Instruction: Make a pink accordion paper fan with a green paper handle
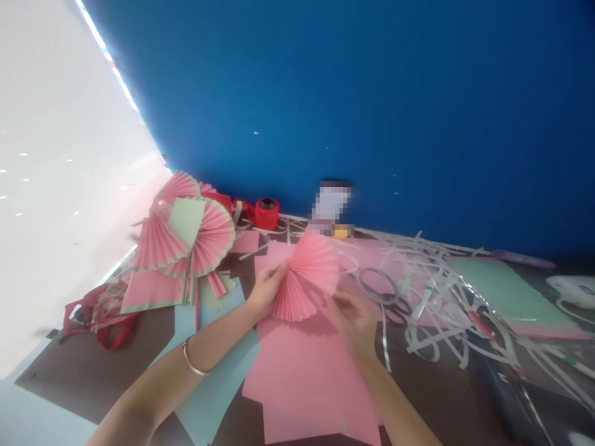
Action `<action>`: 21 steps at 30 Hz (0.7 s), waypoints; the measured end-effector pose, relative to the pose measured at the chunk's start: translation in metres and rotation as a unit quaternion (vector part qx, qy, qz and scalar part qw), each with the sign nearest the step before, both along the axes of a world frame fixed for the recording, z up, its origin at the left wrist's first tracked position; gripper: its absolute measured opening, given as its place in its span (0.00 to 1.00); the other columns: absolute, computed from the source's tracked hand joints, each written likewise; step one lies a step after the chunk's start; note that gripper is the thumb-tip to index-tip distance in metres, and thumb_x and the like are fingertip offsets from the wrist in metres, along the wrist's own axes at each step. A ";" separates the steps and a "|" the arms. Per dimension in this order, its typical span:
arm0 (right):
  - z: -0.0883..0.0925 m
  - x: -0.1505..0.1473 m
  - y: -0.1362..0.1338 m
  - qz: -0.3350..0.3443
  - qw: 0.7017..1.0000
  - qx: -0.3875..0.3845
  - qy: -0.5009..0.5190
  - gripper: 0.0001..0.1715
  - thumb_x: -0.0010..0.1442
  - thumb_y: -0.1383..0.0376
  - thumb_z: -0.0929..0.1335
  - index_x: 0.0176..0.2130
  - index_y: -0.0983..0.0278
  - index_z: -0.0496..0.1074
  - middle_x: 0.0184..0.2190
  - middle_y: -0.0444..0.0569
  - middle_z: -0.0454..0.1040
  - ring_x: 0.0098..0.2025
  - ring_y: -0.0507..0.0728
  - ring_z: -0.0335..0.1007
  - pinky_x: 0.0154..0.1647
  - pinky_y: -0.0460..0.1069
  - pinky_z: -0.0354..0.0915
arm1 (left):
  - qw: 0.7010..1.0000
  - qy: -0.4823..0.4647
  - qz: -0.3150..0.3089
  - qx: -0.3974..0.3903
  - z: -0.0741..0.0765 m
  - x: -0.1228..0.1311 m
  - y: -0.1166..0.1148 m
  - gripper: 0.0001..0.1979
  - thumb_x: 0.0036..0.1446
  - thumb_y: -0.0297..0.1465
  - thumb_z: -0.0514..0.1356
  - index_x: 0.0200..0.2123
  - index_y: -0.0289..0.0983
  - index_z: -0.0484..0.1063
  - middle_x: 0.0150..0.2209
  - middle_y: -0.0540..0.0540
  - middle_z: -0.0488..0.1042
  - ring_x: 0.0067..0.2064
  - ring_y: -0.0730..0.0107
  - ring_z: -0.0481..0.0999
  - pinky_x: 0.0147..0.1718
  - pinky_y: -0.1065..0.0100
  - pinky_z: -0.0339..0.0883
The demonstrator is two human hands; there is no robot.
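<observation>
A pleated pink paper fan (316, 263) is spread out in front of me, above pink paper sheets (311, 384). My left hand (267, 291) is closed on the fan's gathered left side, where the folds meet. At the fan's lower right edge is my right hand (351, 319), its fingers bent and pressed together at the paper. Finished-looking pink and green fans (211, 238) are piled at the left, with a pale green piece (186, 220) on them. Blue-green paper (209, 384) lies under my left forearm.
Red tape roll (267, 214) and a phone (331, 204) stand by the blue wall (348, 111). Scissors (396, 308), a tape ring (377, 284) and white paper strips (437, 334) lie right. Green sheets (506, 291) are beyond; a red strap (114, 331) is left.
</observation>
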State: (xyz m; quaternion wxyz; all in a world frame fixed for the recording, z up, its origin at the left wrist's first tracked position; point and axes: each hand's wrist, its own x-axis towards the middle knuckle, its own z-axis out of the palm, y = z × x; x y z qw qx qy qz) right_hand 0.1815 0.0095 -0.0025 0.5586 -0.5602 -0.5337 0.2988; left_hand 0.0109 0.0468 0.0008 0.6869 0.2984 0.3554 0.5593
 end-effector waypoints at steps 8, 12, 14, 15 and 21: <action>-0.001 -0.003 -0.007 0.087 0.982 0.071 -0.155 0.05 0.52 0.64 0.67 0.27 0.61 0.74 0.29 0.48 0.75 0.32 0.55 0.73 0.36 0.50 0.70 | 0.997 -0.017 0.070 -0.013 -0.002 -0.002 0.004 0.20 0.47 0.39 0.64 0.43 0.35 0.75 0.46 0.41 0.75 0.50 0.56 0.71 0.53 0.56 0.61; 0.007 -0.004 -0.009 0.124 0.975 0.086 -0.163 0.05 0.53 0.65 0.67 0.32 0.61 0.73 0.30 0.49 0.75 0.33 0.56 0.72 0.35 0.52 0.70 | 0.997 0.003 0.079 -0.006 0.000 -0.002 0.003 0.21 0.47 0.40 0.64 0.43 0.36 0.75 0.48 0.41 0.74 0.53 0.56 0.70 0.54 0.56 0.60; 0.009 -0.005 -0.010 0.140 0.970 0.096 -0.172 0.07 0.52 0.65 0.67 0.34 0.61 0.73 0.30 0.50 0.75 0.32 0.57 0.72 0.35 0.52 0.70 | 0.997 0.007 0.082 -0.009 0.000 -0.002 0.003 0.21 0.47 0.40 0.64 0.43 0.36 0.75 0.48 0.41 0.73 0.53 0.55 0.69 0.54 0.56 0.60; 0.008 -0.005 -0.010 0.139 0.969 0.103 -0.177 0.07 0.52 0.65 0.67 0.34 0.62 0.72 0.30 0.50 0.75 0.32 0.57 0.72 0.35 0.52 0.70 | 0.996 0.008 0.083 -0.010 -0.001 -0.002 0.002 0.21 0.47 0.40 0.64 0.43 0.36 0.75 0.48 0.41 0.74 0.53 0.55 0.69 0.54 0.56 0.61; 0.000 -0.008 -0.010 0.044 0.968 0.139 -0.202 0.07 0.50 0.64 0.70 0.31 0.61 0.67 0.31 0.50 0.73 0.33 0.57 0.71 0.35 0.54 0.70 | 0.996 0.020 0.090 0.005 -0.001 -0.001 0.001 0.21 0.48 0.40 0.63 0.44 0.36 0.74 0.47 0.41 0.74 0.52 0.55 0.70 0.53 0.56 0.62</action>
